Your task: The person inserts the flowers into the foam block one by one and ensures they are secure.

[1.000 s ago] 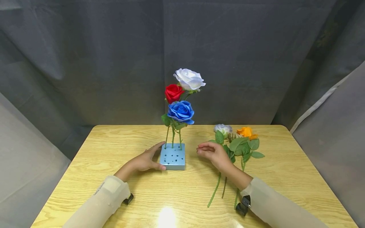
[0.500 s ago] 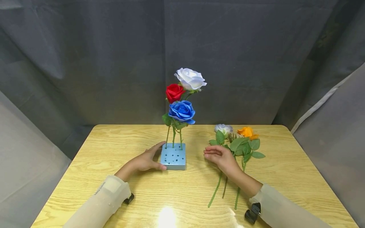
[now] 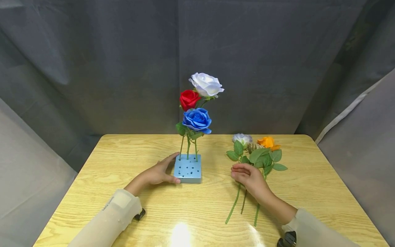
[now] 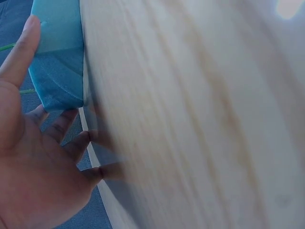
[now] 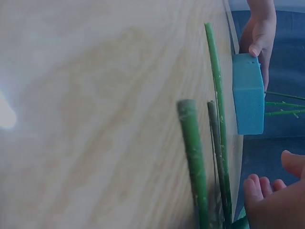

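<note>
Across the back of your head view hangs a grey curtain (image 3: 123,68), and the wood-grain counter (image 3: 160,206) spreads below it. On the counter's right lie loose flowers, among them a pale lilac flower (image 3: 242,139) and an orange flower (image 3: 269,142), with leafy stems pointing towards you. Nearer the middle, a white rose (image 3: 206,84), a blue rose (image 3: 197,120) and a smaller red rose (image 3: 189,100) stand upright; only the head view shows any blooms. Your right hand (image 3: 251,178) is over the loose stems, fingers loosely bent, holding nothing; the right wrist view adds the gap between thumb and fingers, so that grip is apart. Whether it touches a stem, you cannot tell. Your left hand (image 3: 158,174) has its grip clamped on the left side of a light-blue foam block (image 3: 185,171), which sits on the counter under the roses. The left wrist view reveals fingers passing behind the block's edge, mostly hidden from your head view. The right wrist view brings three cut stem ends (image 5: 186,106) up close, while the small dark holes (image 3: 192,167) in the block's top show clearly only from the head.
</note>
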### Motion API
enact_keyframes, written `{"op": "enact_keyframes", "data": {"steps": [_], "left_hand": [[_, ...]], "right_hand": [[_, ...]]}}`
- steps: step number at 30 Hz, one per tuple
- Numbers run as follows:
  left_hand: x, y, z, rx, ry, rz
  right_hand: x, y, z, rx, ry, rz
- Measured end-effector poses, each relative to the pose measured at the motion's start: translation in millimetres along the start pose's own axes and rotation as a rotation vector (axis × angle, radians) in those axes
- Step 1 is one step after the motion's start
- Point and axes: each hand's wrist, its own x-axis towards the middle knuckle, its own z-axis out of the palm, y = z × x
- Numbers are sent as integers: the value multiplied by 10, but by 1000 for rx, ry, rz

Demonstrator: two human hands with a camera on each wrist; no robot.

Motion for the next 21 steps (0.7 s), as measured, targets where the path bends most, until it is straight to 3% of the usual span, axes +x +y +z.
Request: {"op": "enact_keyframes", "data": {"steps": [8, 21], "left_hand": [[1, 12, -5, 2, -1, 10], [1, -5, 0, 6, -6, -1]], "right_hand": [[-146, 47, -57, -74, 30, 5], [-261, 100, -98, -161, 82, 99]]}}
